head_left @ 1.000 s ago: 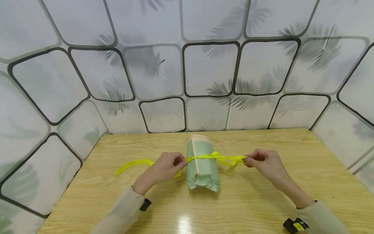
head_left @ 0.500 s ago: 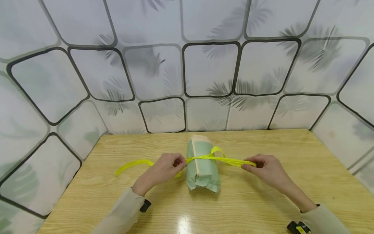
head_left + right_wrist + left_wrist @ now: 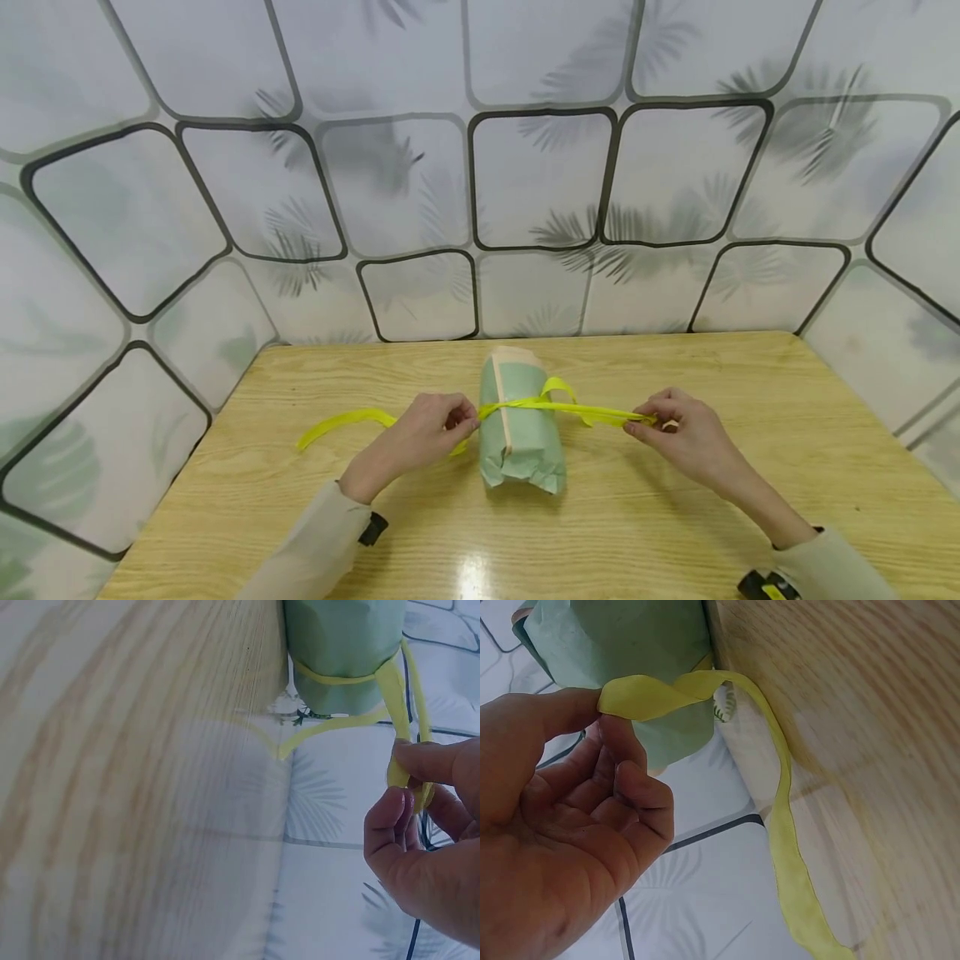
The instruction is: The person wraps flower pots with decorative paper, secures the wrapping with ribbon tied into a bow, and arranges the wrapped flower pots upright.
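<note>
A package wrapped in pale green paper (image 3: 521, 450) lies on the table, a beige strip running along its top. Yellow ribbon (image 3: 596, 410) goes round its middle. Close against the package's left side, my left hand (image 3: 420, 429) pinches the ribbon between thumb and forefinger; a loose tail curves over the table to the left. Out to the right, my right hand (image 3: 690, 429) pinches a length of ribbon drawn from the package. In the right wrist view the ribbon (image 3: 394, 694) looks doubled into a loop at my fingertips. The package's underside is hidden.
The wood-grain table (image 3: 615, 533) reaches back to a pale patterned curtain (image 3: 540, 183), which also rises at both sides. Black wrist devices sit at both sleeves, one being a dark strap mount (image 3: 372, 528).
My right hand has moved slightly right and toward me, drawing the ribbon out with it. A small ribbon loop beside the package now stands higher. My left hand has stayed in place.
</note>
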A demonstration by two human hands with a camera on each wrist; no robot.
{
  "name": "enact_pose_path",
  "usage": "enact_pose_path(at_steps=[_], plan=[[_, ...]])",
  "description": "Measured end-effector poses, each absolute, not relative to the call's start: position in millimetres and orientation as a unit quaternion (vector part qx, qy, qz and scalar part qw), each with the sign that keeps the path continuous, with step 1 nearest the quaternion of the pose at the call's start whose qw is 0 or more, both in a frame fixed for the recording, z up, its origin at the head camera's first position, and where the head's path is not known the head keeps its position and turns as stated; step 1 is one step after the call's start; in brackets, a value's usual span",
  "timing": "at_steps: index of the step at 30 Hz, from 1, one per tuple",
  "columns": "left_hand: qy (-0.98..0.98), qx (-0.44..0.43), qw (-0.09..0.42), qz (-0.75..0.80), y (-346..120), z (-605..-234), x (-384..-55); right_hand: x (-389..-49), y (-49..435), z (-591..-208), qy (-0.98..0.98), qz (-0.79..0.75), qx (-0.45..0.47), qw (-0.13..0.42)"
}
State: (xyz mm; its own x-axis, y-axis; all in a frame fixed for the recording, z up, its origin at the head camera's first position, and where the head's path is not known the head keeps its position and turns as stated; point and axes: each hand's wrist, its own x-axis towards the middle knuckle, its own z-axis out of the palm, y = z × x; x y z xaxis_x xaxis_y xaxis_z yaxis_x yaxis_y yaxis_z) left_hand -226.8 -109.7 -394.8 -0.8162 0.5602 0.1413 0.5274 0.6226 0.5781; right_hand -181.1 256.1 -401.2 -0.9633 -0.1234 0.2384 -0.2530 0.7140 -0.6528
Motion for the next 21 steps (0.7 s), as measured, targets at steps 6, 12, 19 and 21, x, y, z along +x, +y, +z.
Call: enact_pose_path(at_steps=[6, 12, 19, 21], plan=[[0.901, 0.306, 0.019, 0.307, -110, -396, -227, -179, 262, -401, -0.927, 0.344, 0.098, 0.111], [0.9, 0.307, 0.015, 0.308, -112, -398, -227, -180, 273, -401, -0.924, 0.367, 0.066, 0.087], [0.904, 0.304, 0.013, 0.301, -111, -396, -226, -183, 282, -405, -0.8, 0.596, 0.069, 0.026], [0.902, 0.308, 0.012, 0.302, -111, -396, -226, -185, 284, -406, -0.726, 0.683, 0.082, 0.001]])
